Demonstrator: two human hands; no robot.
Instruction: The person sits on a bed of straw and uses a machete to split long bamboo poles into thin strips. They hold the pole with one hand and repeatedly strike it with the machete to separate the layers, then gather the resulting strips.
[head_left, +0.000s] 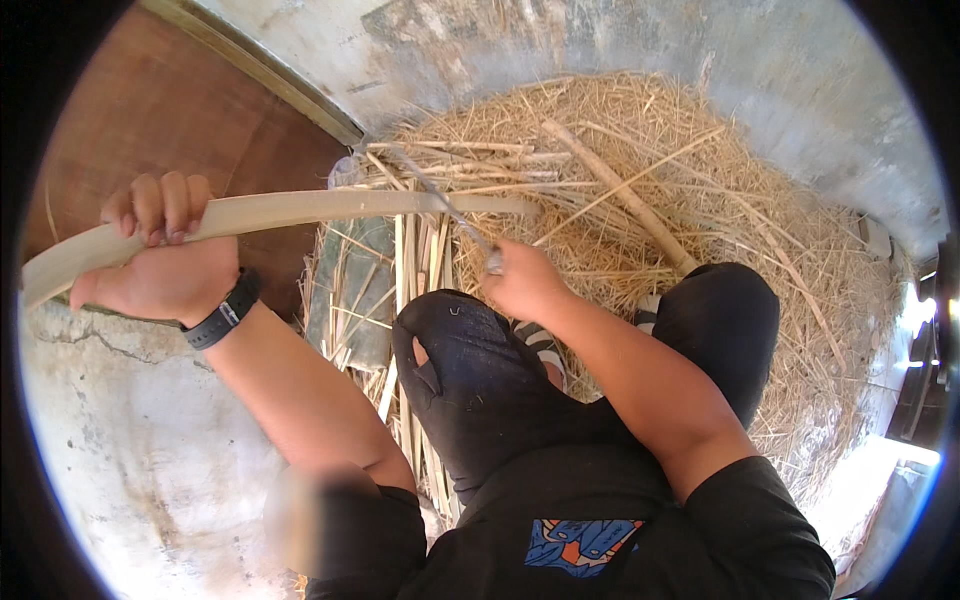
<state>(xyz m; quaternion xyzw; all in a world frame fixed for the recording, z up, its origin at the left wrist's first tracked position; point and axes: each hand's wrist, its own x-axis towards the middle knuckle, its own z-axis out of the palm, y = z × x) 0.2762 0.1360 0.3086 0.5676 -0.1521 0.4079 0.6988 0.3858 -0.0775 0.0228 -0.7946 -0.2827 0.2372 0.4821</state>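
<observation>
A long pale strip, apparently split bamboo (pixel 300 206), stretches across the upper left, bowed upward. My left hand (pixel 165 235) is wrapped round it near its left end, fingers over the top and palm below. In my right hand (pixel 528 283) is a knife (pixel 448 205), its handle mostly covered by my fingers. The thin grey blade slants up and left across the strip's right part; whether it bites into the strip cannot be made out. The strip's right tip lies over the straw-like pile.
Straw-like shavings (pixel 600 110) heap against the grey wall (pixel 790 90). A thicker pole (pixel 630 195) lies on them. Long split strips (pixel 408 260) lie left of my knees, beside a grey-green block (pixel 352 290). A brown wooden panel (pixel 200 110) stands at upper left.
</observation>
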